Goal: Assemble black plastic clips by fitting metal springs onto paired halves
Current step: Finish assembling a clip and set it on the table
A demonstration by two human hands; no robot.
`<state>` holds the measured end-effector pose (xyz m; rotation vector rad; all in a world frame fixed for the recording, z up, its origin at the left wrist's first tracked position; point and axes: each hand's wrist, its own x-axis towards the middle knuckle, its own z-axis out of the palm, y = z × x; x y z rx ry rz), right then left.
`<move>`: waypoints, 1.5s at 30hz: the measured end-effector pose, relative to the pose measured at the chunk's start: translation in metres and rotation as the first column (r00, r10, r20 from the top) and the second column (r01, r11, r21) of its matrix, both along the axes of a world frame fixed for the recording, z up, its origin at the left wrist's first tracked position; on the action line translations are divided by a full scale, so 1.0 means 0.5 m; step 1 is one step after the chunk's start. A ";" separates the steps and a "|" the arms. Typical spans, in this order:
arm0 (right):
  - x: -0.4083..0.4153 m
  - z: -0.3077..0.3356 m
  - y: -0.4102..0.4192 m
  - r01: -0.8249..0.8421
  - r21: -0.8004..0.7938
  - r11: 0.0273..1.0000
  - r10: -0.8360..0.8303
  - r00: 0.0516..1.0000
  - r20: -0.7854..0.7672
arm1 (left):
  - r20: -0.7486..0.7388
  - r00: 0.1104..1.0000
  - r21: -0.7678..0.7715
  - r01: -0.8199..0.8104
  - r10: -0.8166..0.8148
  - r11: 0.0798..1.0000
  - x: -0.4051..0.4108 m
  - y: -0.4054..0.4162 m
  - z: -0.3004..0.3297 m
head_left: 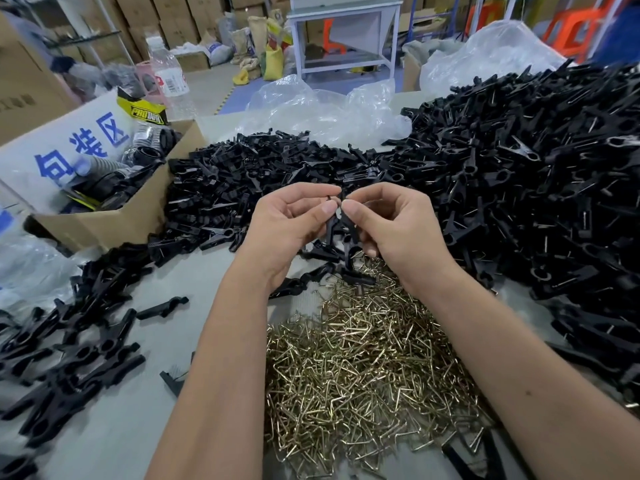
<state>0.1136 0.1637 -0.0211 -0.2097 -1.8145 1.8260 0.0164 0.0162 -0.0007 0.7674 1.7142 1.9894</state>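
While both hands are raised over the bench (207,282), the left hand (287,230) and the right hand (398,226) meet at one pair of black clip halves (341,225), each pinching it between thumb and curled fingers. The halves stand roughly upright between the two palms, their upper ends at the fingertips and their lower ends spreading apart below the hands. Whether a spring already sits on them cannot be told; only a small pale glint shows between the thumbs.

Directly under the forearms lies a heap of brass-coloured metal springs (363,368), bent wire pieces tangled together. Behind the hands runs a long pile of loose black halves (242,181), and to the right a far larger mound of black clips (536,174), many showing a wire, rises above hand height. To the left, more black clips (69,348) lie scattered on the grey surface.

A cardboard box (114,220) at the left holds dark corrugated parts in wrapping; a yellow and black label (142,107) on one reads "PRO", the rest unclear. Leaning on the box, a white sign (69,147) carries large blue Chinese characters. A clear water bottle (168,74) stands behind it, its label unreadable. Crumpled clear plastic sheeting (318,105) lies beyond the piles, and stacked cartons, sacks and a white metal frame table (346,32) fill the background.
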 end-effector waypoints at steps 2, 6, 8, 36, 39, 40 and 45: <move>0.001 0.000 0.000 0.002 0.014 1.000 -0.002 1.000 0.000 | 0.001 1.000 -0.003 0.022 -0.022 1.000 0.004 0.001 0.000; 0.003 0.000 0.000 0.008 0.017 1.000 -0.008 1.000 0.007 | 0.012 1.000 0.004 0.021 -0.021 1.000 0.003 0.000 0.000; 0.004 0.001 -0.001 0.027 0.013 1.000 -0.027 1.000 0.000 | 0.016 0.999 -0.004 0.028 -0.028 1.000 0.003 0.001 -0.001; 0.006 0.003 0.009 -0.042 0.056 0.998 0.039 0.998 0.056 | 0.092 0.995 0.026 -0.035 0.032 0.999 0.002 0.008 -0.006; 0.009 0.005 0.008 -0.057 0.100 0.993 0.052 0.997 0.051 | 0.066 0.996 0.018 -0.055 0.053 0.998 0.000 0.008 -0.009; 0.012 0.008 0.007 -0.081 0.116 0.990 0.077 0.996 0.046 | 0.062 0.996 0.024 -0.063 0.061 0.998 0.000 0.008 -0.010; 0.016 0.016 0.006 -0.083 0.350 0.933 0.052 0.994 0.099 | 0.025 0.995 0.054 -0.099 0.098 0.994 -0.001 0.006 -0.010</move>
